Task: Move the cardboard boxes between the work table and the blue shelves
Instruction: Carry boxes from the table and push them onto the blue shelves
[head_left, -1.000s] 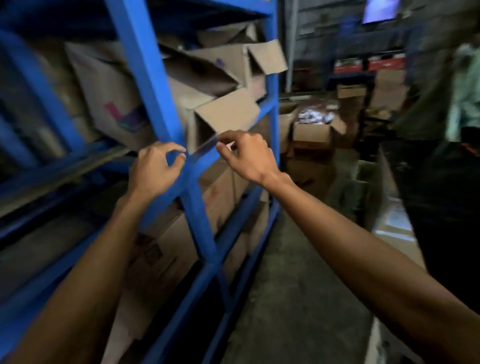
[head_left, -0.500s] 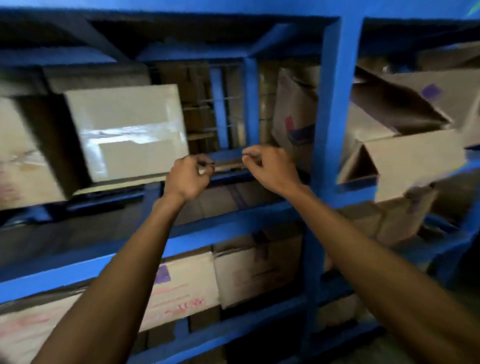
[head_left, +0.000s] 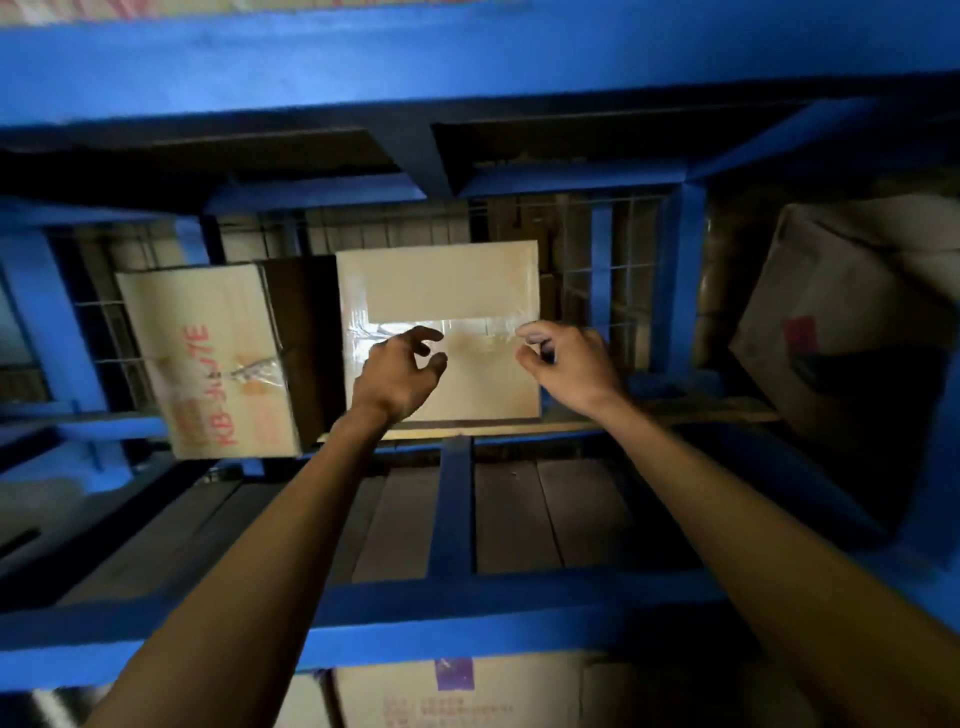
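Head view: left hand (head_left: 397, 371) hides part of taped box (head_left: 439, 291).

Open gap (head_left: 587, 312) right of taped box (head_left: 436, 280).

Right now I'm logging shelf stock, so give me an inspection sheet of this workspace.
Surface: blue shelves, wooden boards on the middle level.
Job's things: taped box upright at centre; red-lettered box to its left, tilted.
Clutter: large box at right, leaning; more boxes below.
Hands: left hand and right hand in front of the taped box, fingers curled, gripping nothing.
Cables: nothing seen.
Surroundings: wire mesh behind the shelf.
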